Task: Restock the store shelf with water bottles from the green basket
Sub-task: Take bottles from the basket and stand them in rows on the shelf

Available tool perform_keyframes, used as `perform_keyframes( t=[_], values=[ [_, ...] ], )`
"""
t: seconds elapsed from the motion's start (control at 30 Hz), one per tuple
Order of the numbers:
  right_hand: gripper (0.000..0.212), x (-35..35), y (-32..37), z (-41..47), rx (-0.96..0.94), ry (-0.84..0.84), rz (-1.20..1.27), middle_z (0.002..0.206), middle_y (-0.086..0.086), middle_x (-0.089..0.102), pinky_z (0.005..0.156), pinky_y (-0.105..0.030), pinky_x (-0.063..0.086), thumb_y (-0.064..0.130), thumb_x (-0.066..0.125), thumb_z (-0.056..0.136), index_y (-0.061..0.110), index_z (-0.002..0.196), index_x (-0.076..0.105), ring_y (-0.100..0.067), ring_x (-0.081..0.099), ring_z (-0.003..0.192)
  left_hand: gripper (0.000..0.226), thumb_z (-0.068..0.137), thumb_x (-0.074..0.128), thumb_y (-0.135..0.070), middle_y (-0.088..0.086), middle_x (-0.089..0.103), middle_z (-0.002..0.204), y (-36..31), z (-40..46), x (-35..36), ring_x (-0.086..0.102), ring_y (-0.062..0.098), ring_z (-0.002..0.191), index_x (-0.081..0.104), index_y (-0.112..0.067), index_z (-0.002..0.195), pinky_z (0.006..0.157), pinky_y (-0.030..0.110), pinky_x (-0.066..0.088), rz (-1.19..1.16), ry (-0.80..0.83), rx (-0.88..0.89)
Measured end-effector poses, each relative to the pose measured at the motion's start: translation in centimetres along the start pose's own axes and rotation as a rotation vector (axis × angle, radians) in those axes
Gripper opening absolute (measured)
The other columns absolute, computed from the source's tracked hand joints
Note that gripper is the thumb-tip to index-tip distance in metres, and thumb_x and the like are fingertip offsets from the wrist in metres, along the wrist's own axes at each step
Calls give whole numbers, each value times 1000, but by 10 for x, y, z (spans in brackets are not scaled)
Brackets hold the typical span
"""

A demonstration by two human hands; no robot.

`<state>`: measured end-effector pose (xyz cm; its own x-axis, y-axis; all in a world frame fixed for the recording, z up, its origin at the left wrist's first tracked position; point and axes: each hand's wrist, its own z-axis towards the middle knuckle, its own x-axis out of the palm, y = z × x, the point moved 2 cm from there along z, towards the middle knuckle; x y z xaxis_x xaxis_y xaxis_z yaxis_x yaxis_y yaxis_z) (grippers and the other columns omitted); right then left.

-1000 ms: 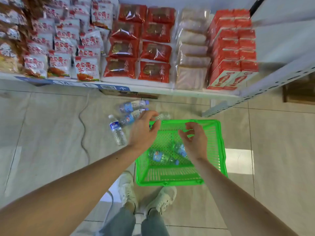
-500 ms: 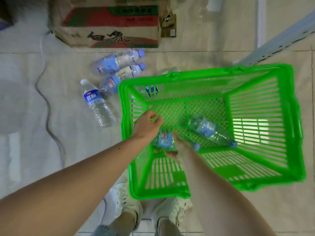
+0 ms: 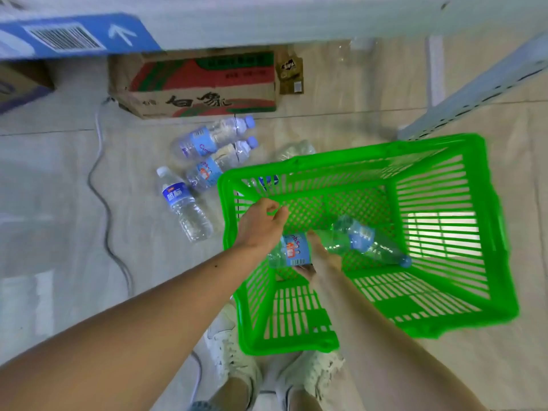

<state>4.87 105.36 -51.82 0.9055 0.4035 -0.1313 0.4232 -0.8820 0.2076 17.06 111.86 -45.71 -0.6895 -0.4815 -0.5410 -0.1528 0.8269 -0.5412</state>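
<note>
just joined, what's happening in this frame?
A person is bent over the green basket on the floor. The right hand grips a bottle inside it; the left hand hangs empty over the near-left corner. A second bottle lies in the basket. Three bottles lie on the floor to its left.

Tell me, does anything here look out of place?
Yes. Three water bottles lie loose on the floor tiles left of the green basket, near a cardboard box, rather than on a shelf. A fourth seems to lie behind the basket.
</note>
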Motion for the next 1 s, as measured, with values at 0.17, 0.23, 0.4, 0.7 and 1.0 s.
perform_keyframes(
  t=[0.17,0.23,0.4,0.7,1.0],
  values=[
    [40,-15,62,-87,-256,163,-165,97,-2,67,53,-31,57,30,78,78,21,106,52,-14,67,75,37,91,57,-28,5,62,126,-65,-46,-52,61,20,111,59,-7,121,99,30,43,2,44,39],
    [33,-24,89,-137,-357,223,-252,92,1,69,64,-36,58,26,79,77,24,98,54,-12,67,73,39,90,58,-28,3,61,128,-95,-74,-77,60,18,112,58,-10,124,97,25,42,-2,75,66],
    [25,-53,155,-288,-604,428,-346,65,12,72,46,-21,52,6,74,79,22,88,58,-4,68,58,37,90,60,-21,8,60,126,-175,-153,-149,60,17,104,55,-6,123,98,30,45,-142,77,150],
    [34,-91,244,-559,-954,618,-634,92,-3,74,66,-27,55,-1,72,80,6,111,63,-12,70,81,25,87,63,-23,5,69,96,-320,-299,-291,64,17,87,65,-10,108,79,32,51,-205,-62,385],
    [46,-90,309,-749,-1317,700,-661,103,-4,75,81,-32,56,0,79,71,9,113,63,-17,71,97,12,88,63,-19,-12,65,88,-422,-402,-424,59,-3,75,64,-21,99,65,5,42,-214,-272,671]
  ],
)
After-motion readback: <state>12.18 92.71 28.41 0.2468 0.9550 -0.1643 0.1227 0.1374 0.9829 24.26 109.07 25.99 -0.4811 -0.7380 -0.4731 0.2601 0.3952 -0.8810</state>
